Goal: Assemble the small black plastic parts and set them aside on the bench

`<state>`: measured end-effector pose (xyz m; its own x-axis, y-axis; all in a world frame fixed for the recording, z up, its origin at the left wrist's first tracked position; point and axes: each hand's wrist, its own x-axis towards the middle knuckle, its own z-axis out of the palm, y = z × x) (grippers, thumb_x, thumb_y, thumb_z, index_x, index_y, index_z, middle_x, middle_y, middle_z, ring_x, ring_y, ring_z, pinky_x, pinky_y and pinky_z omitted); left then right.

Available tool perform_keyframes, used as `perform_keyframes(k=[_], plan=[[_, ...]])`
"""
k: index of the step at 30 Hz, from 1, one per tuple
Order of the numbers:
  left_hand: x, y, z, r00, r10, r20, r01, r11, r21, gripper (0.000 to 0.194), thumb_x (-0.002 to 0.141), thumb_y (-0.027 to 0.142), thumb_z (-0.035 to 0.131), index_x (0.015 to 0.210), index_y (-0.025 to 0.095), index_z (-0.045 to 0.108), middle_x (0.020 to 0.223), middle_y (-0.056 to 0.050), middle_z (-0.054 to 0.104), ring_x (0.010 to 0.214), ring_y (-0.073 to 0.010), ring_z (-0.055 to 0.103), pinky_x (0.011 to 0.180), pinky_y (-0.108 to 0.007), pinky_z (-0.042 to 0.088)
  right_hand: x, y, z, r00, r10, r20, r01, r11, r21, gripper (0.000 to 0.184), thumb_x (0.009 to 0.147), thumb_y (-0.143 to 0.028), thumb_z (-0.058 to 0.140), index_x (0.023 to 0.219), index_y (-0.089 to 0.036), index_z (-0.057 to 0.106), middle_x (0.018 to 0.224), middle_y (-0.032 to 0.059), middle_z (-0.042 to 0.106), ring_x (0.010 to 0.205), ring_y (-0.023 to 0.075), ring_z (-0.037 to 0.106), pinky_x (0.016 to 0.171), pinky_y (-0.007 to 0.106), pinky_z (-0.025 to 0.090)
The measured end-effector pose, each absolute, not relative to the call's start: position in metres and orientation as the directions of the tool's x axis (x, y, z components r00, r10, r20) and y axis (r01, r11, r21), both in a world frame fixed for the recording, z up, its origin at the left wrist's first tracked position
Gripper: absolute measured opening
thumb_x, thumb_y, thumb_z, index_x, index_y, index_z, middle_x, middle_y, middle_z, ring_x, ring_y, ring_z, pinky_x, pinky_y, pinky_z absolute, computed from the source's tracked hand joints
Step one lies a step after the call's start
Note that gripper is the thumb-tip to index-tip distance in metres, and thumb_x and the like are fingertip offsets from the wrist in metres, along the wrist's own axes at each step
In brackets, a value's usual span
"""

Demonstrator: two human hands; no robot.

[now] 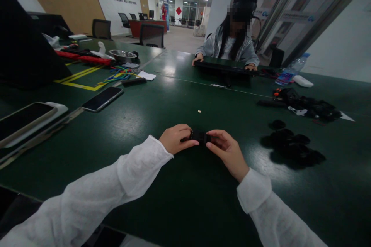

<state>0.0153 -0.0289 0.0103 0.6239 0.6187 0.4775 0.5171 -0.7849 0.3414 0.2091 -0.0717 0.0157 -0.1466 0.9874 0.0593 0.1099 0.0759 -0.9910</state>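
Between my two hands, just above the dark green table (174,100), is a small black cylindrical part (199,137) whose exact kind I cannot make out. My left hand (177,139) grips its left end, thumb along the near side and fingers curled. On the opposite end, the thumb and fingertips of my right hand (224,146) pinch the black part. A tiny pale chip (199,111) lies on the tabletop a little beyond my hands. To the right of my right hand sits a loose pile of black round pieces (290,142).
Phones (102,98) lie at the left, near coloured wires (120,73) and a metal bowl (123,55). Across the table a person (237,42) holds a dark flat panel (223,70). A plastic bottle (292,70) and a black heap of parts (310,104) are at the right.
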Motion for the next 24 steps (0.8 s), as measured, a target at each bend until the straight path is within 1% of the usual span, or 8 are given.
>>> perform_keyframes(k=[3, 6, 10, 12, 14, 17, 19, 24], plan=[[0.0156, -0.0305, 0.0106, 0.534, 0.686, 0.494, 0.548, -0.726, 0.415, 0.035, 0.069, 0.05, 0.052, 0.067, 0.015, 0.047, 0.075, -0.004, 0.056, 0.064, -0.0138, 0.053, 0.057, -0.027, 0.045, 0.2086, -0.0723, 0.0165, -0.156, 0.986, 0.063, 0.11, 0.081, -0.991, 0.028, 0.064, -0.022, 0.062, 0.089, -0.025, 0.051, 0.093, -0.0004, 0.057, 0.083, 0.014, 0.056, 0.074, 0.029, 0.046], [0.0152, -0.0314, 0.0107, 0.493, 0.711, 0.502, 0.539, -0.702, 0.465, 0.045, 0.063, 0.049, 0.058, 0.09, 0.015, 0.046, 0.084, -0.005, 0.056, 0.066, -0.0142, 0.054, 0.056, -0.028, 0.047, 0.2085, -0.0723, 0.0163, -0.146, 0.988, 0.053, 0.106, 0.069, -0.992, 0.027, 0.063, -0.022, 0.062, 0.088, -0.024, 0.051, 0.091, -0.0005, 0.058, 0.082, 0.014, 0.057, 0.073, 0.029, 0.046], [0.0141, -0.0301, 0.0106, 0.592, 0.616, 0.52, 0.465, -0.788, 0.404, 0.045, 0.069, 0.035, 0.058, 0.107, 0.018, 0.042, 0.098, -0.007, 0.054, 0.086, -0.0173, 0.053, 0.067, -0.029, 0.047, 0.2096, -0.0711, 0.0131, -0.104, 0.991, 0.079, 0.088, 0.088, -0.992, 0.026, 0.064, -0.022, 0.061, 0.089, -0.025, 0.052, 0.094, -0.0009, 0.057, 0.084, 0.014, 0.056, 0.075, 0.03, 0.045], [0.0137, -0.0293, 0.0102, 0.623, 0.598, 0.503, 0.459, -0.801, 0.384, 0.04, 0.072, 0.029, 0.054, 0.109, 0.019, 0.042, 0.099, -0.007, 0.054, 0.088, -0.0169, 0.052, 0.07, -0.03, 0.047, 0.2105, -0.0702, 0.0113, -0.079, 0.993, 0.091, 0.085, 0.098, -0.992, 0.025, 0.065, -0.023, 0.06, 0.089, -0.025, 0.053, 0.095, -0.0008, 0.056, 0.086, 0.0144, 0.055, 0.078, 0.031, 0.045], [0.0136, -0.0292, 0.0101, 0.628, 0.611, 0.482, 0.475, -0.791, 0.386, 0.04, 0.074, 0.03, 0.053, 0.111, 0.019, 0.042, 0.099, -0.007, 0.055, 0.086, -0.0165, 0.053, 0.07, -0.03, 0.047, 0.2116, -0.0696, 0.0104, -0.066, 0.994, 0.091, 0.092, 0.097, -0.991, 0.025, 0.066, -0.024, 0.06, 0.09, -0.025, 0.053, 0.096, -0.0004, 0.056, 0.088, 0.0148, 0.055, 0.079, 0.032, 0.044], [0.014, -0.0304, 0.0117, 0.617, 0.646, 0.45, 0.516, -0.764, 0.387, 0.041, 0.073, 0.039, 0.051, 0.107, 0.016, 0.045, 0.096, -0.007, 0.056, 0.08, -0.0167, 0.055, 0.068, -0.031, 0.048, 0.2126, -0.0699, 0.0117, -0.088, 0.991, 0.096, 0.104, 0.105, -0.989, 0.024, 0.067, -0.024, 0.058, 0.091, -0.025, 0.053, 0.097, 0.0001, 0.056, 0.089, 0.015, 0.054, 0.081, 0.033, 0.044], [0.0144, -0.0313, 0.0138, 0.613, 0.658, 0.436, 0.533, -0.753, 0.387, 0.036, 0.075, 0.043, 0.048, 0.097, 0.014, 0.051, 0.089, -0.007, 0.057, 0.078, -0.017, 0.054, 0.067, -0.032, 0.047, 0.2124, -0.0711, 0.0139, -0.123, 0.987, 0.1, 0.113, 0.114, -0.987, 0.024, 0.068, -0.024, 0.058, 0.092, -0.025, 0.053, 0.099, 0.0001, 0.056, 0.09, 0.0151, 0.054, 0.081, 0.033, 0.044], [0.015, -0.0324, 0.0164, 0.575, 0.645, 0.503, 0.484, -0.764, 0.427, 0.028, 0.081, 0.034, 0.039, 0.069, 0.013, 0.053, 0.091, -0.008, 0.051, 0.081, -0.0154, 0.053, 0.071, -0.03, 0.046, 0.2101, -0.0738, 0.0179, -0.164, 0.983, 0.081, 0.135, 0.104, -0.985, 0.025, 0.067, -0.024, 0.058, 0.092, -0.025, 0.053, 0.101, 0.0008, 0.055, 0.09, 0.0161, 0.054, 0.079, 0.034, 0.045]])
